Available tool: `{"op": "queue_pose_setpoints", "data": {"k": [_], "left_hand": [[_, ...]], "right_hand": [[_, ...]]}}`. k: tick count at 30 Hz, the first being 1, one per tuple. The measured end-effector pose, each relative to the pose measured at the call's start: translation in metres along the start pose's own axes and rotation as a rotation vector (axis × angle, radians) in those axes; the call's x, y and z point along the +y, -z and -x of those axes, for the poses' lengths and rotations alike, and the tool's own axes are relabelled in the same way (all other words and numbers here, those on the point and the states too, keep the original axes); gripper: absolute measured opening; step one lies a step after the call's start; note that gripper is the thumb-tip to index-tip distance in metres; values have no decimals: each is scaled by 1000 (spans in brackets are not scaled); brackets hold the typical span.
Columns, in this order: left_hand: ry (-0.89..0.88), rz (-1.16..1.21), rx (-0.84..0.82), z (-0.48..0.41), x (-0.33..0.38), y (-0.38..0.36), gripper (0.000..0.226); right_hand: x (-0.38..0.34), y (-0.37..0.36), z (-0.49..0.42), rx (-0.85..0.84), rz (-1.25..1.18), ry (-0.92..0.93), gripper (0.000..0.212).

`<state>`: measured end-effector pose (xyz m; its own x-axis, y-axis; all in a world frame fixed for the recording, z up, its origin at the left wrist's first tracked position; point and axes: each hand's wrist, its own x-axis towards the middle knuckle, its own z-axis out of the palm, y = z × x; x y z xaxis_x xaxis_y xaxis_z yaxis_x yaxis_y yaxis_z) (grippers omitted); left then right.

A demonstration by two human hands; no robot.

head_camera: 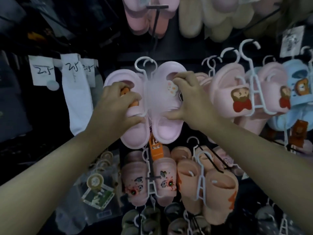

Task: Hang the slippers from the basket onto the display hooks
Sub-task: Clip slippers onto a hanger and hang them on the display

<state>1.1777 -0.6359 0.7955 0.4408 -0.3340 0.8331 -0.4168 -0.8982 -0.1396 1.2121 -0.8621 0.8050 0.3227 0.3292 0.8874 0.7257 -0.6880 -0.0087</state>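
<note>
Gripping the pink pair (162,129) against the display (169,56), curled fingers of left hand (116,102) and right hand (191,100) round one slipper each. Seemingly mid-hang; next, steering the hanger (145,72) onto a hook (156,22).

Dim, bluish cast; soft blur throughout; wide-angle bending at edges.

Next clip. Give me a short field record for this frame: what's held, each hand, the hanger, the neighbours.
held item: pink slipper pair on a white hanger, orange tag hanging below
left hand: grips the left slipper, over an orange charm
right hand: grips the right slipper beside a flower-like charm
on a display hook: cannot tell
neighbours: bear-charm pink slippers to the right, peach slippers below, white socks to the left
</note>
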Motion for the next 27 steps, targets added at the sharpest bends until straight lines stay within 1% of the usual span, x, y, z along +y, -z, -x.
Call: {"op": "queue_pose_setpoints", "data": {"k": [5, 8, 11, 13, 14, 17, 19, 21, 24, 27], "left_hand": [[34, -14, 32, -24, -20, 1, 57], [-23, -69, 15, -44, -30, -2, 62], [-94, -121, 26, -58, -34, -7, 54], [-124, -163, 23, -58, -35, -15, 47], [-123, -173, -5, -56, -35, -22, 45], [-123, -160, -122, -43, -38, -49, 48], [-147, -145, -148, -35, -37, -63, 48], [-139, -136, -96, -33, -36, -70, 49], [-123, -166, 41, -38, -36, -67, 50], [-103, -154, 122, -36, -38, -61, 46]], "right_hand": [[0, -15, -28, 54, 37, -3, 86], [8, -19, -41, 89, 58, -11, 87], [16, -20, -47, 100, 74, -40, 87], [22, -24, -44, 74, 96, -31, 87], [24, -28, -40, 44, 113, -35, 88], [33, -44, -19, -85, 172, -66, 90], [38, -56, -6, -126, 202, -73, 90], [42, -64, 1, -79, 191, -91, 88], [43, -61, -6, 32, 185, -76, 87], [40, -54, -15, 19, 249, -28, 92]]}}
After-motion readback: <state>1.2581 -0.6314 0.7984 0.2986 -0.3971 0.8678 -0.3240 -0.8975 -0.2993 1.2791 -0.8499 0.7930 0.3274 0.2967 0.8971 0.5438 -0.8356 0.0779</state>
